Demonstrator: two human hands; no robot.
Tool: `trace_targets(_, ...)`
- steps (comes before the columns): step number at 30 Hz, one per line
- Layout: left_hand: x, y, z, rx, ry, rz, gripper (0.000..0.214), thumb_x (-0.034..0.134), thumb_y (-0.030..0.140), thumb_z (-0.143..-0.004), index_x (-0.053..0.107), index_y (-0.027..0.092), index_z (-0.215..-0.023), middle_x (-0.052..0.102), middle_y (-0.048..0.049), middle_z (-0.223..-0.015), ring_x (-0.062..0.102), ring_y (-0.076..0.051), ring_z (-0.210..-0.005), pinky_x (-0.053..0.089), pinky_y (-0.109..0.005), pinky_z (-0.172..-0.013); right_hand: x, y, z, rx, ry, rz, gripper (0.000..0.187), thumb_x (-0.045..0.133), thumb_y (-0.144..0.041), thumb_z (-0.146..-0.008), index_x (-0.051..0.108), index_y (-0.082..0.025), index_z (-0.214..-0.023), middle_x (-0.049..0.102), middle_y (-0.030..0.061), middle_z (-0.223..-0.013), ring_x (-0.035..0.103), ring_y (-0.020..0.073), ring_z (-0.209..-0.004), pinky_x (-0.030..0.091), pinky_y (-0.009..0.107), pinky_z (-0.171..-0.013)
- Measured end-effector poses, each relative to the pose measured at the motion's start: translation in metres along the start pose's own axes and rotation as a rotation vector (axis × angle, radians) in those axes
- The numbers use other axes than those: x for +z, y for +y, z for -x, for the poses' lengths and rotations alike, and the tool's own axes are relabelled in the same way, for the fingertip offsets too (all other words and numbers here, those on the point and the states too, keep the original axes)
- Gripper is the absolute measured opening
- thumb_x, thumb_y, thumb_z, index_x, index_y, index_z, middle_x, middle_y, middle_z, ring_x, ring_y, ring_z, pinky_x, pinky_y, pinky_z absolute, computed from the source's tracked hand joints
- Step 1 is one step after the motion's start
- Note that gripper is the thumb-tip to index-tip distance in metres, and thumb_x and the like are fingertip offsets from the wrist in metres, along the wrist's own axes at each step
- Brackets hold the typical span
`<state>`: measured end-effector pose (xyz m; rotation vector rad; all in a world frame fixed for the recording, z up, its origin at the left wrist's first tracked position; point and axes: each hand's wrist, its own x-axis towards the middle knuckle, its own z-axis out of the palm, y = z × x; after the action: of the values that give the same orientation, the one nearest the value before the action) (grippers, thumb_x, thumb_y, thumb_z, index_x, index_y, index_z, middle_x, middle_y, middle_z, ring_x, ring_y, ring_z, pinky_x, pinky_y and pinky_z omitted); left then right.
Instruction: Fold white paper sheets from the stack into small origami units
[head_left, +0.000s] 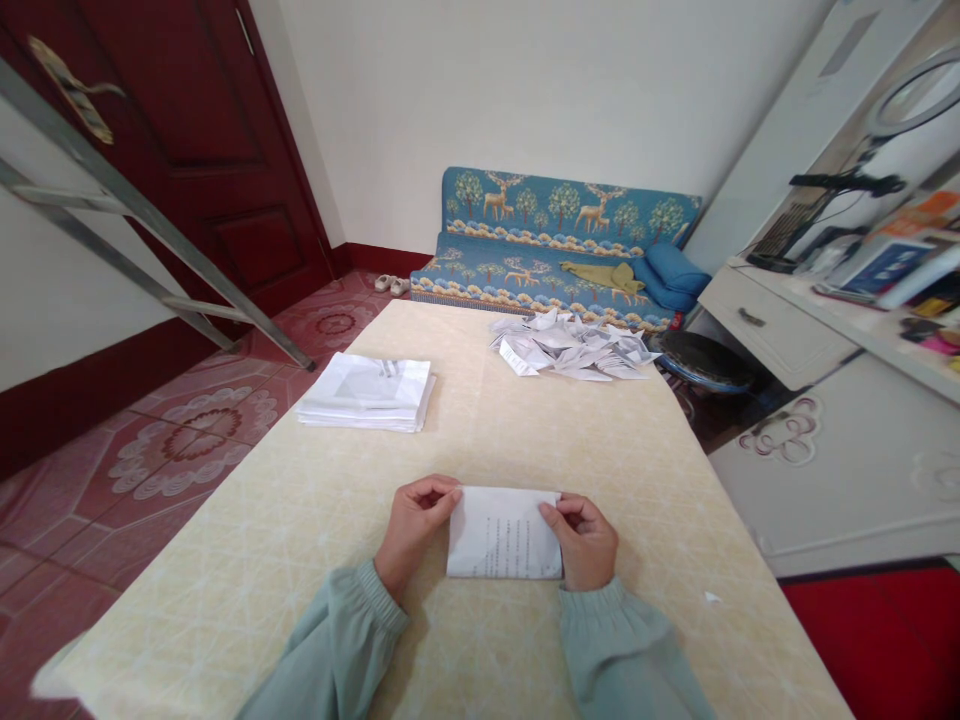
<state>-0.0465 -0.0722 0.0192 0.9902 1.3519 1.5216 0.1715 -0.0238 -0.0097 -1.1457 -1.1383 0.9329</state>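
Note:
A folded sheet of printed paper (504, 535) is held between my two hands near the front middle of the table. My left hand (420, 525) pinches its upper left corner between thumb and fingers. At the upper right corner, my right hand (586, 540) grips it the same way, thumb on top. Rows of small print run sideways across the paper's face. Farther off to the left lies a stack of white paper sheets (367, 395). A loose heap of folded paper pieces (570, 345) covers the far right part of the table.
The table (300, 540) wears a pale yellow patterned cloth, with a small paper scrap (712, 597) on its right side. Behind it stands a blue sofa (555, 240) with deer patterns. A metal ladder (172, 215) leans at left; a round stool (697, 360) and white cabinet (862, 470) stand at right.

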Motion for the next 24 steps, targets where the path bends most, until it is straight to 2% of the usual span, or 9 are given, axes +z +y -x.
trace_targets(24,0.0005,-0.0084,-0.0007,0.047,0.04,-0.029,0.011,0.07,0.022,-0.068,0.064,0.014,-0.064,0.065,-0.0042,-0.074,0.059,-0.013,-0.069,0.045,-0.023,-0.065,0.0002,0.0011,0.001,0.011,-0.029,0.012,0.018,0.076,-0.028,-0.061,0.063,-0.016,-0.064,0.066,0.0034,-0.076,0.061,0.0147,-0.066,0.049,0.023,-0.058)
